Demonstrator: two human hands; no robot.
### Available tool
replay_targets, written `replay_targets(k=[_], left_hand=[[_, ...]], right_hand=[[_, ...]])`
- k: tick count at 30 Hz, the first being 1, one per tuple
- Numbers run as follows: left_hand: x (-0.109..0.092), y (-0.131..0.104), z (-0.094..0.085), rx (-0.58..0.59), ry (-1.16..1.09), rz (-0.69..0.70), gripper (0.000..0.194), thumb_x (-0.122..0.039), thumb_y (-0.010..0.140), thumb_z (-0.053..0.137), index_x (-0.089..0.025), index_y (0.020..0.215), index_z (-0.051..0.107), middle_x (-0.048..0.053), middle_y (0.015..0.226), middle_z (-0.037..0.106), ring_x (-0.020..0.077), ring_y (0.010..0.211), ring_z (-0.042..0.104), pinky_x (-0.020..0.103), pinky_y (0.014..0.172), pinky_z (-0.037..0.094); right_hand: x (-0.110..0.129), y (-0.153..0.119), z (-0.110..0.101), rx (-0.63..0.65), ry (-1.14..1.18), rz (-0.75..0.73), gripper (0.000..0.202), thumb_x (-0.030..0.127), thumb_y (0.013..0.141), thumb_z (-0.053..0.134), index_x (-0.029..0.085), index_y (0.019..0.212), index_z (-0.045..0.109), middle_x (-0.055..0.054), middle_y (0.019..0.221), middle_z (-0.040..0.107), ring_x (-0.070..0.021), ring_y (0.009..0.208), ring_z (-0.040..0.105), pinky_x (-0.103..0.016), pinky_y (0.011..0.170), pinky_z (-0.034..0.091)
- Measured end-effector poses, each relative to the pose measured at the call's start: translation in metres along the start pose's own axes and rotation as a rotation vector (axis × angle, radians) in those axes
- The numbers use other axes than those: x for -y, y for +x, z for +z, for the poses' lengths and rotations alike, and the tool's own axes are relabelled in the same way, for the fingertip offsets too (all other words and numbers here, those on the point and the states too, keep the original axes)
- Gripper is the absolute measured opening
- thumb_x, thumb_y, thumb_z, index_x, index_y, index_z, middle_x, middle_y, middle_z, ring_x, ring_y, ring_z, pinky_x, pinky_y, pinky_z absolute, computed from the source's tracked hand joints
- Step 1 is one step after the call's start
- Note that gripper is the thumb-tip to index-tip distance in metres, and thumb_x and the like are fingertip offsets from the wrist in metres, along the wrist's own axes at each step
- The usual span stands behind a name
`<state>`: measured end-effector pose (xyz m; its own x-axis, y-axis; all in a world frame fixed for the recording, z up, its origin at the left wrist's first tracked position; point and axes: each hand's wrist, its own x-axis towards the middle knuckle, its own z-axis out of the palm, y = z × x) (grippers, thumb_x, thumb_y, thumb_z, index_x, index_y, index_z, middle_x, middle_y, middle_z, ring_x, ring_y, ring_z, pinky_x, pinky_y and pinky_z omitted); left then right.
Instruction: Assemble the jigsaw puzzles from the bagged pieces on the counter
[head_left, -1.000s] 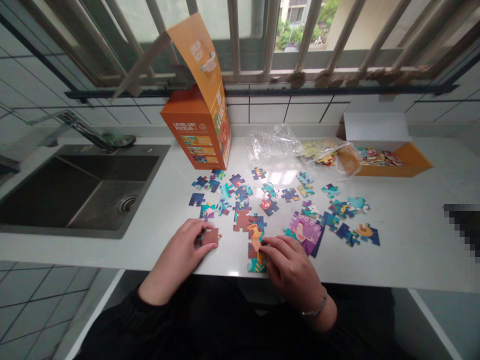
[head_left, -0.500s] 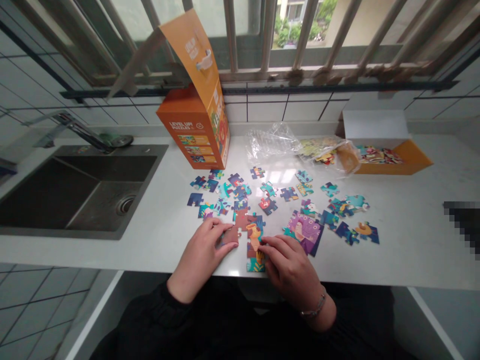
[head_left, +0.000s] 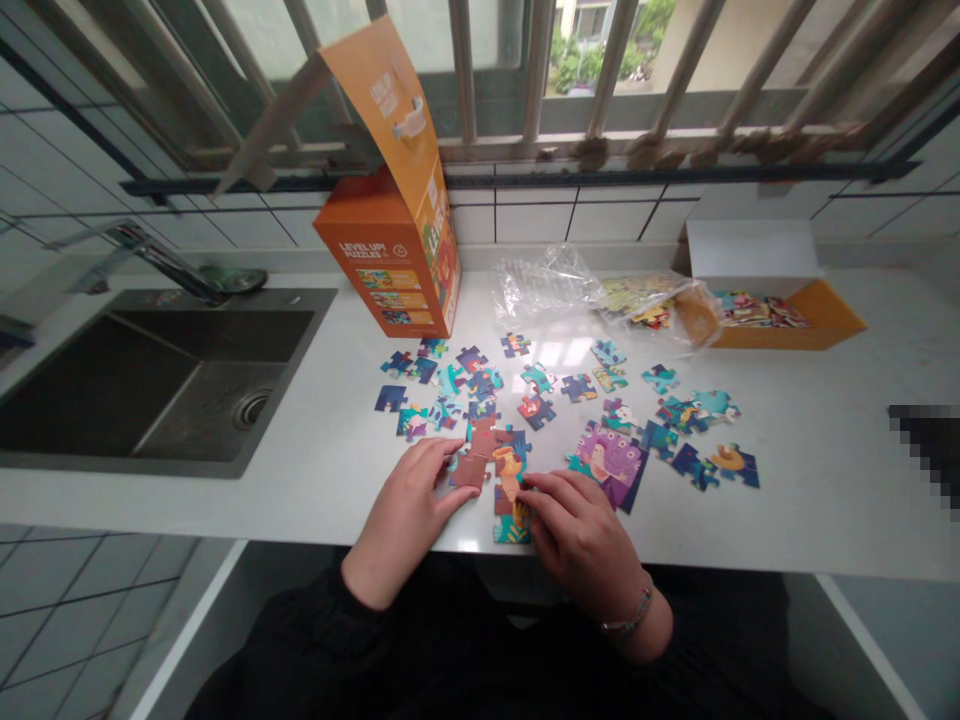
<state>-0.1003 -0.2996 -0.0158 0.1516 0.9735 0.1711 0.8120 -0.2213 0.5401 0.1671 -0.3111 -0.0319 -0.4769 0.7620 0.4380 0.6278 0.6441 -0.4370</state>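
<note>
A brown puzzle piece (head_left: 470, 470) lies between the thumb and fingers of my left hand (head_left: 409, 515), close to the front edge of the counter. Just right of it is a joined strip of puzzle pieces (head_left: 510, 485) with a yellow figure. My right hand (head_left: 585, 525) has its fingers pinched at the strip's right edge; the fingertips partly cover it. Above the held piece, another brown piece (head_left: 487, 440) touches the strip's upper left. A joined purple puzzle section (head_left: 611, 462) lies right of my right hand's fingers.
Loose puzzle pieces (head_left: 577, 387) are scattered behind my hands. An orange puzzle box (head_left: 390, 265) stands at the back, its lid up. Clear plastic bags (head_left: 547, 282) and an open box of pieces (head_left: 825, 315) lie to its right. A sink (head_left: 150, 385) is at left.
My left hand has shifted slightly right and up with the brown piece, bringing it nearer the joined strip and the brown piece above. The right hand has stayed in place.
</note>
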Motion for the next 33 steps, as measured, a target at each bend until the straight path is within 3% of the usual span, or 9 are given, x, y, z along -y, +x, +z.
replay_targets(k=[8,27,33], left_hand=[[-0.005,-0.002,0.001,0.009,-0.018,0.043,0.044,-0.026,0.090,0.087,-0.025,0.130,0.066,0.008,0.128,0.074,0.0298,0.120,0.070,0.051,0.107,0.060],[-0.021,-0.007,0.009,0.039,-0.020,-0.009,0.046,-0.020,0.090,0.086,-0.022,0.131,0.067,0.009,0.125,0.067,0.0285,0.117,0.068,0.048,0.105,0.060],[-0.023,-0.011,0.002,0.086,-0.028,0.078,0.036,-0.026,0.096,0.081,-0.027,0.131,0.070,0.011,0.135,0.064,0.0310,0.126,0.064,0.051,0.109,0.058]], right_hand=[[0.000,0.000,-0.001,0.002,-0.002,-0.010,0.029,0.012,0.102,0.060,0.021,0.126,0.072,-0.010,0.130,0.076,-0.0295,0.118,0.066,-0.049,0.104,0.057],[-0.001,0.000,0.000,0.025,-0.004,-0.004,0.027,0.014,0.103,0.061,0.021,0.126,0.072,-0.010,0.131,0.076,-0.0289,0.118,0.066,-0.049,0.104,0.057],[0.000,0.001,-0.001,0.028,-0.001,0.003,0.027,0.014,0.103,0.061,0.022,0.126,0.072,-0.010,0.130,0.076,-0.0294,0.119,0.066,-0.050,0.105,0.057]])
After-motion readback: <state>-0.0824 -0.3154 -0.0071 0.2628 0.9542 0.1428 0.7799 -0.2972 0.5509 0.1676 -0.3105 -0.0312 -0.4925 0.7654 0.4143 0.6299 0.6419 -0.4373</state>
